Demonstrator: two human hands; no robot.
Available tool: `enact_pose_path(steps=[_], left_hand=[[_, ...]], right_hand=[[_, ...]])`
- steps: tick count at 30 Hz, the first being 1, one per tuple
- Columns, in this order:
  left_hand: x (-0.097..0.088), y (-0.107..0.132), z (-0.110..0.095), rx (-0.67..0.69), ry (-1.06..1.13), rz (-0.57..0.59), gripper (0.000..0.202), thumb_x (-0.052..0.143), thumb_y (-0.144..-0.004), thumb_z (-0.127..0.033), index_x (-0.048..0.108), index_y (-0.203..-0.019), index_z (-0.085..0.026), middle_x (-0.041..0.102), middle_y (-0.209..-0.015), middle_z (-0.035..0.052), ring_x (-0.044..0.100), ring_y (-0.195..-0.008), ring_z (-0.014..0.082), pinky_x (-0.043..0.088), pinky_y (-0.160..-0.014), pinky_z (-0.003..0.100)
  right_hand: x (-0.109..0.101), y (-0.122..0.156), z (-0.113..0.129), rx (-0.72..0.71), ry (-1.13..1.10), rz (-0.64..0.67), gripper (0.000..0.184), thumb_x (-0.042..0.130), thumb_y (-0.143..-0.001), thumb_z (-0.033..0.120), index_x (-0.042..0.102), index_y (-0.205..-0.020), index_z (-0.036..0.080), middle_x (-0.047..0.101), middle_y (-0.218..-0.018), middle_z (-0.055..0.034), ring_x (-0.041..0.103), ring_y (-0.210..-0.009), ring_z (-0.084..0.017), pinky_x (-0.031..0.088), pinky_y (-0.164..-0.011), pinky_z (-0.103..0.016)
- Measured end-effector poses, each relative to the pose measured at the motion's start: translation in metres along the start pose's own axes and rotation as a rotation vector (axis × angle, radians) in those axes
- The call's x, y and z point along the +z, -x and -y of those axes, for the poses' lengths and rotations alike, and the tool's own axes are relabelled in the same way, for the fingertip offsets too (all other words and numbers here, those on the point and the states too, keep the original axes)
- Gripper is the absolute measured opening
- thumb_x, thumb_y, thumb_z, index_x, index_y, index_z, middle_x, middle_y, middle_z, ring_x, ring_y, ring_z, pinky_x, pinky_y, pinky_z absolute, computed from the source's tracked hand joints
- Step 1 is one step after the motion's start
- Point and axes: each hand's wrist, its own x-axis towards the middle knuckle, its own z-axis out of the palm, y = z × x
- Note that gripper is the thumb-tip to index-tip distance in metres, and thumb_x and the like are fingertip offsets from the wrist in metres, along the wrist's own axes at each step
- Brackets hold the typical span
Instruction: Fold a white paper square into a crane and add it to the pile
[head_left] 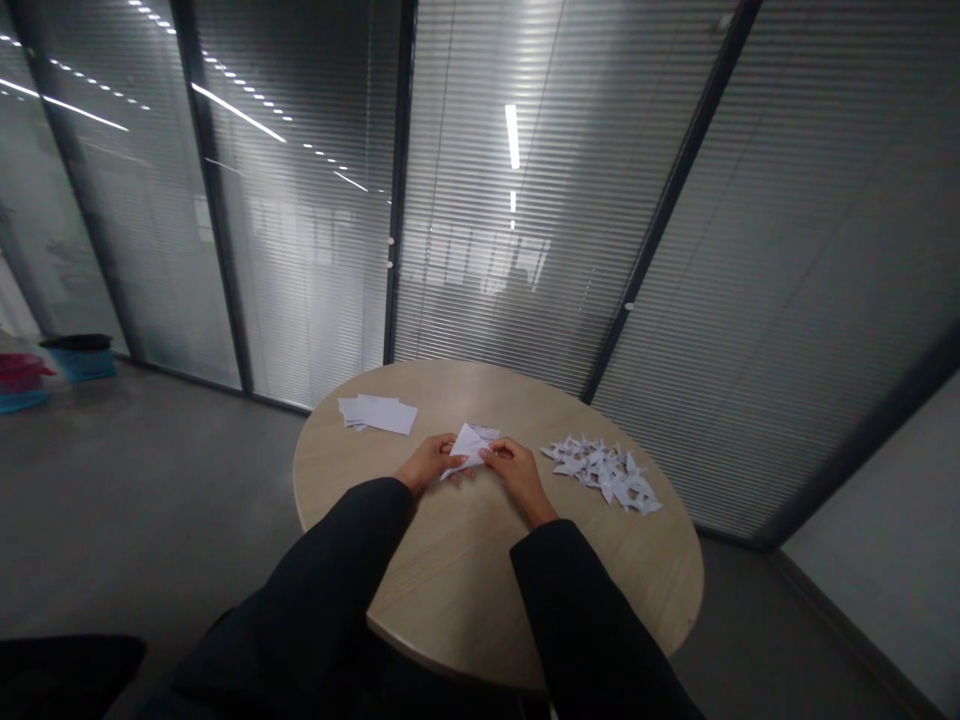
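Between my two hands is a partly folded sheet of white paper (pixel 469 441), held just over the table. My left hand (pixel 433 461) grips its left side, thumb on top and fingers partly hidden underneath. On the right edge, my right hand (pixel 514 468) pinches the paper between thumb and fingers. Behind the folded piece, a bit of white paper with faint marks (pixel 486 433) shows; whether it is part of the same sheet I cannot tell. To the right lies a pile of folded white paper shapes (pixel 606 472) with pointed ends. Flat white paper sheets (pixel 386 413) lie stacked loosely at the back left.
The round wooden table (pixel 450 570) stands close to a glass partition with blinds (pixel 510 300). On the floor at far left are a blue bin with a black liner (pixel 81 358) and another with a red liner (pixel 21 380). A dark object (pixel 71 670) is at the lower left.
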Motion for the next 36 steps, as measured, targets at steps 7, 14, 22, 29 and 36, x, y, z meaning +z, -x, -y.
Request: enact_pose_path(steps=[7, 14, 22, 29, 36], left_hand=[[0.0009, -0.0022, 0.0022, -0.049, -0.028, 0.026, 0.042, 0.078, -0.06, -0.026, 0.064, -0.095, -0.008, 0.069, -0.094, 0.016, 0.066, -0.064, 0.0165, 0.045, -0.049, 0.02], [0.002, 0.0039, -0.0024, -0.175, 0.149, -0.03, 0.034, 0.077, -0.064, -0.026, 0.064, -0.091, -0.01, 0.068, -0.091, 0.0121, 0.066, -0.069, 0.0148, 0.048, -0.055, 0.02], [-0.0033, 0.0031, -0.0012, -0.253, 0.082, -0.064, 0.028, 0.079, -0.058, -0.025, 0.068, -0.079, -0.009, 0.067, -0.07, 0.0056, 0.056, -0.053, 0.0061, 0.038, -0.048, 0.015], [-0.0065, 0.0015, 0.0018, -0.219, 0.018, -0.082, 0.027, 0.079, -0.06, -0.028, 0.07, -0.077, -0.008, 0.07, -0.072, 0.0087, 0.058, -0.053, 0.0078, 0.04, -0.047, 0.016], [-0.0026, 0.0027, -0.0014, -0.229, 0.07, -0.07, 0.026, 0.075, -0.068, -0.029, 0.068, -0.079, -0.006, 0.071, -0.08, 0.0135, 0.062, -0.055, 0.0105, 0.049, -0.057, 0.021]], right_hand=[[0.0, -0.002, -0.0063, -0.029, 0.08, -0.077, 0.03, 0.072, -0.06, 0.045, 0.063, -0.068, 0.017, 0.065, -0.066, -0.0039, 0.06, -0.063, -0.02, 0.046, -0.058, -0.029], [-0.0027, -0.0033, -0.0065, -0.066, 0.162, -0.179, 0.028, 0.069, -0.062, 0.045, 0.062, -0.068, 0.019, 0.063, -0.066, -0.0014, 0.056, -0.061, -0.017, 0.043, -0.058, -0.027], [-0.0042, -0.0045, -0.006, -0.072, 0.128, -0.212, 0.03, 0.07, -0.061, 0.046, 0.061, -0.07, 0.019, 0.062, -0.068, -0.0008, 0.053, -0.061, -0.016, 0.04, -0.058, -0.026], [-0.003, -0.0037, -0.0027, -0.091, 0.092, -0.243, 0.029, 0.071, -0.061, 0.046, 0.061, -0.068, 0.019, 0.063, -0.069, -0.0019, 0.055, -0.064, -0.017, 0.043, -0.061, -0.028], [-0.0051, -0.0062, -0.0095, -0.066, 0.058, -0.255, 0.034, 0.07, -0.061, 0.049, 0.059, -0.069, 0.018, 0.059, -0.059, 0.0013, 0.055, -0.056, -0.016, 0.043, -0.055, -0.026]])
